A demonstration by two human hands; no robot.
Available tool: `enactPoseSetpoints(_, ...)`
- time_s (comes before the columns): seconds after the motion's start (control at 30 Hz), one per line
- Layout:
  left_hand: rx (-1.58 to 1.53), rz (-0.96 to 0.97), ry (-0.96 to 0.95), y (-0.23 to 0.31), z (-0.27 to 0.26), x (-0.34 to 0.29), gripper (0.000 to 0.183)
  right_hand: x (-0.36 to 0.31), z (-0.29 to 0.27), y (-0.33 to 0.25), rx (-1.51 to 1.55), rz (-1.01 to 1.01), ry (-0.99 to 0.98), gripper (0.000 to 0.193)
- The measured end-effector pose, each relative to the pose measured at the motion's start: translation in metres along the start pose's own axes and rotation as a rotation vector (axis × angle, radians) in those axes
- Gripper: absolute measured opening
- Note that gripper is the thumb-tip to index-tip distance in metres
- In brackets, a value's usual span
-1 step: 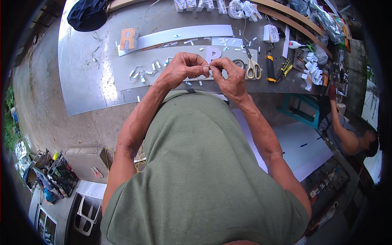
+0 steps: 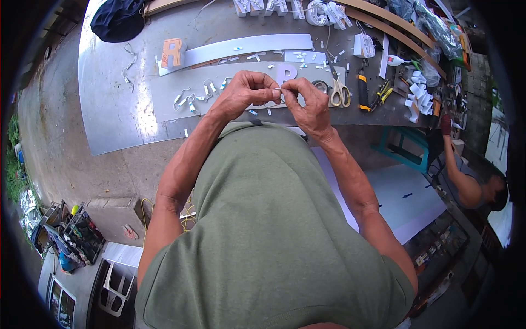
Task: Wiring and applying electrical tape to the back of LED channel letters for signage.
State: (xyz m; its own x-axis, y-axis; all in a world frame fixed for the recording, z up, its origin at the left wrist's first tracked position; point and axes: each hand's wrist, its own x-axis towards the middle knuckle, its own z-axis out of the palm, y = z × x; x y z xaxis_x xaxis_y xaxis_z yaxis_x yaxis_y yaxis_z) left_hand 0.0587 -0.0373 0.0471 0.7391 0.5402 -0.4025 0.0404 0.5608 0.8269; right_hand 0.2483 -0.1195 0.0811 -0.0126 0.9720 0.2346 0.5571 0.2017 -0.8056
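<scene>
Over the near edge of the table, my left hand (image 2: 247, 92) and my right hand (image 2: 308, 104) meet fingertip to fingertip. Both pinch a thin white wire (image 2: 278, 89); its ends are hidden by my fingers. Left of my hands, small white LED modules on wires (image 2: 190, 101) lie on a grey sheet (image 2: 164, 93). Just beyond my right hand is a pale purple letter-shaped piece (image 2: 286, 71). Scissors with cream handles (image 2: 339, 94) and a dark roll of tape (image 2: 320, 85) lie right of that hand.
An orange-faced block letter (image 2: 172, 53) stands at left beside a long white strip (image 2: 246, 45). Rightward lie a yellow-black cutter (image 2: 363, 92), yellow-handled pliers (image 2: 382, 94) and white offcuts (image 2: 419, 98). A teal stool (image 2: 402, 151) stands below; another person (image 2: 466, 178) works at far right.
</scene>
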Motion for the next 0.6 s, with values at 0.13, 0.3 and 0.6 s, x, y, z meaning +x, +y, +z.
enactPoseSetpoints(0.13,-0.047,0.034,0.028,-0.001,0.002,0.001,0.018,-0.002,0.003,-0.009,0.027,0.001,0.036,0.015)
enactPoseSetpoints(0.3,-0.104,0.114,0.072,-0.003,0.004,0.002,0.017,-0.008,0.011,-0.008,0.069,0.013,0.082,0.021)
enactPoseSetpoints(0.6,-0.138,0.076,0.138,-0.017,-0.002,0.009,0.016,-0.002,0.014,-0.01,0.115,0.104,0.058,0.021)
